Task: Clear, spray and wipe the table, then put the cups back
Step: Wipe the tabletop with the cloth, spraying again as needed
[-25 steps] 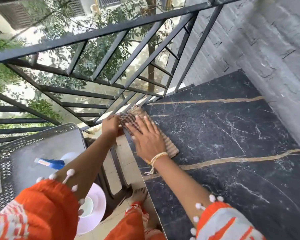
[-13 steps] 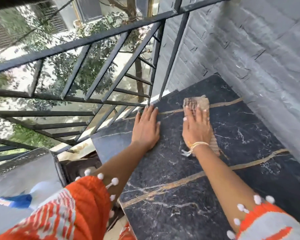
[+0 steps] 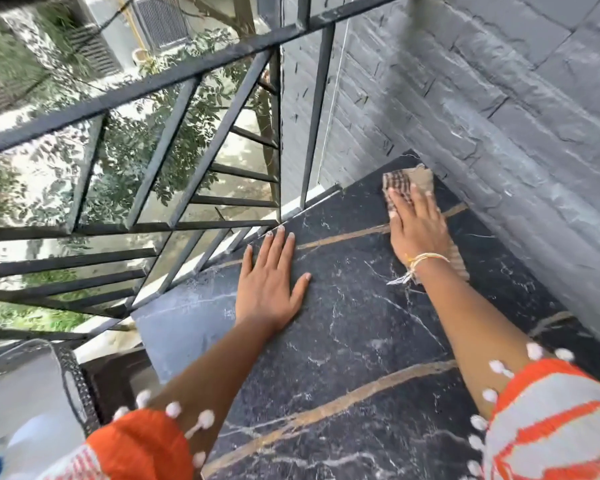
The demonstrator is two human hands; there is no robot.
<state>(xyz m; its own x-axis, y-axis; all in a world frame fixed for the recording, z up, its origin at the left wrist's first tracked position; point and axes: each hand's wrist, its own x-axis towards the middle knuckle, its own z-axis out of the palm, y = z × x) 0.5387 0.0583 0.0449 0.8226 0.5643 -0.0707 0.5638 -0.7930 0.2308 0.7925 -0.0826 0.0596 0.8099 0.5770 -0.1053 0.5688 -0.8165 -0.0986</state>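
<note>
Balcony corner, black marble-patterned desk [image 3: 343,341] against a grey stone wall [image 3: 499,133]. Right hand [image 3: 417,223], fingers flat, presses the brown checked cloth [image 3: 406,177], now pushed from the railing-side edge into the desk's far corner beside the wall: wiping reaches the last corner. Left hand [image 3: 269,284], flat and open, braces on the desk, well apart from the cloth.

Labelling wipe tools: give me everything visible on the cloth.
The cloth is a thin woven rag, brown and beige in a check or stripe pattern, looking soft and crumpled. It lies flat on the dark marble-look table, in the far corner close to the grey wall. The right hand presses on it with straight fingers, covering its middle; one end shows beyond the fingertips, another beside the wrist. The left hand does not touch it.
</note>
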